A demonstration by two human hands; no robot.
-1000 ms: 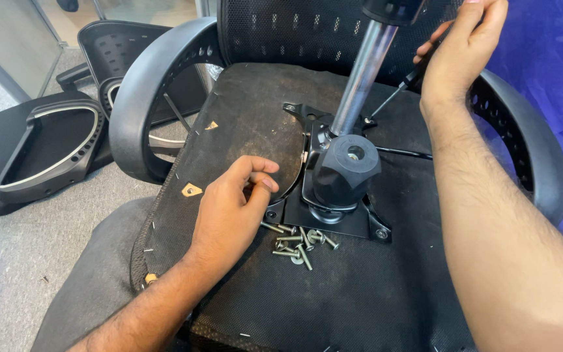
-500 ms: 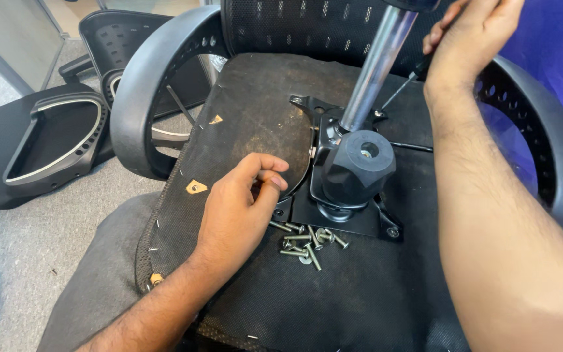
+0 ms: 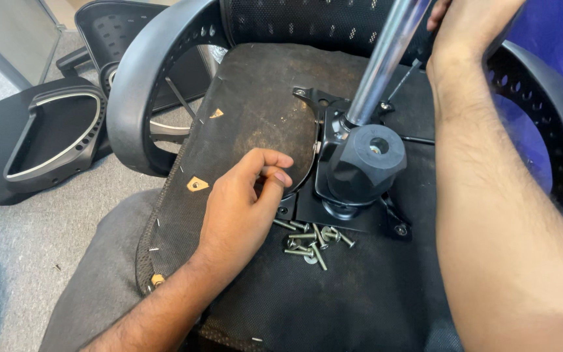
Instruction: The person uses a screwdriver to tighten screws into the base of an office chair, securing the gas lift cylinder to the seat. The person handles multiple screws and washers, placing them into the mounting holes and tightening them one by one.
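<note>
An office chair lies upside down, the black underside of its seat (image 3: 249, 117) facing me. A metal mechanism plate (image 3: 313, 98) carries a big black knob (image 3: 366, 163) and a shiny gas cylinder (image 3: 386, 58). My left hand (image 3: 242, 208) rests on the seat beside the plate, thumb and forefinger pinched together with nothing visible between them. Several loose screws (image 3: 311, 238) lie just right of its wrist. At the top edge my right hand (image 3: 470, 26) grips a thin screwdriver (image 3: 402, 78), whose tip reaches the plate behind the cylinder.
Curved black armrests stand at the left (image 3: 138, 98) and right (image 3: 548, 130) of the seat. Other black chair parts (image 3: 47, 137) lie on the grey carpet (image 3: 27, 261) to the left. My grey trouser leg (image 3: 99, 274) is under the seat's near edge.
My right hand has drifted up to the top edge with the screwdriver. My left hand stays by the plate, its fingers curling tighter toward the thumb.
</note>
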